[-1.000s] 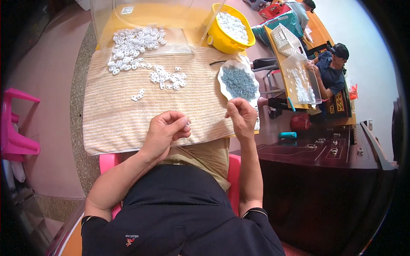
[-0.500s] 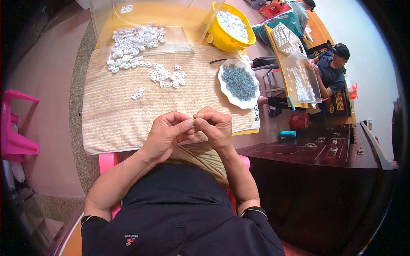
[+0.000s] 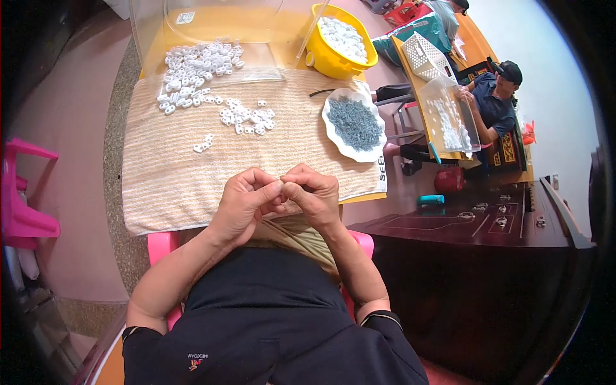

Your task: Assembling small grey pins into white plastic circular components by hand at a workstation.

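Note:
My left hand (image 3: 247,202) and my right hand (image 3: 312,196) meet above the near edge of the striped towel (image 3: 173,183), thumbs and forefingers pinched together. Whatever lies between the fingertips is too small and covered to make out. Farther off on the towel are a loose cluster of small white two-holed plastic pieces (image 3: 247,119) and a few more white pieces (image 3: 203,144) to its left. A scalloped white plate (image 3: 370,156) full of small grey-blue parts (image 3: 353,124) stands at the towel's right side.
Behind the towel, a clear plastic bin (image 3: 260,64) lies with a heap of white pieces (image 3: 199,64). A yellow tub (image 3: 330,64) holds more white pieces. Across the room a person (image 3: 497,102) works at another table. A dark wooden cabinet (image 3: 462,237) is at right, a pink stool (image 3: 25,199) at left.
Both hands stay pinched together; my right hand has shifted slightly left and its grip has turned a little. The whole view has moved slightly.

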Demonstrator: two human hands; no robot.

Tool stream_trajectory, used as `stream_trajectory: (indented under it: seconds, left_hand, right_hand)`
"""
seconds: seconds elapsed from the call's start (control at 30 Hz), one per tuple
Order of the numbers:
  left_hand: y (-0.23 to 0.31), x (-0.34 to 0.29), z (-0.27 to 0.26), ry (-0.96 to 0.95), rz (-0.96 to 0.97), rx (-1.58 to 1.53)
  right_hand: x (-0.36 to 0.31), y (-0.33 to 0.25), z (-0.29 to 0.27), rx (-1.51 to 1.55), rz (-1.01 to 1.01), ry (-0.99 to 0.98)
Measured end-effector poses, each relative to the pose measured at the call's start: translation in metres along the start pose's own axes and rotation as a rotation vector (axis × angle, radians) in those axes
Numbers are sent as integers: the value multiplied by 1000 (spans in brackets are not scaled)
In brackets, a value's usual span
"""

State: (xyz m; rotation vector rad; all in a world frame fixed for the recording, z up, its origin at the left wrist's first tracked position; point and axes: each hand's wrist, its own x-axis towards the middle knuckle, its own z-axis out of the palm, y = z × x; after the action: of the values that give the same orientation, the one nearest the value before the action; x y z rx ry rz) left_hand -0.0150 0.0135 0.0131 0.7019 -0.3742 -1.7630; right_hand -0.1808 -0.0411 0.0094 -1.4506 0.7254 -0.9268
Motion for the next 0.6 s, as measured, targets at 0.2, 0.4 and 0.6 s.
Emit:
stream_trajectory:
  seconds: [0.2, 0.4, 0.6]
  left_hand:
    - [-1, 2, 1, 34, 40, 23]
    - [-4, 3, -3, 71, 49, 36]
    - [-4, 2, -2, 84, 21, 56]
  right_hand:
    - [2, -4, -3, 61, 92, -15]
    - [18, -17, -50, -607, -191, 225]
    - [34, -14, -102, -1177, -234, 310]
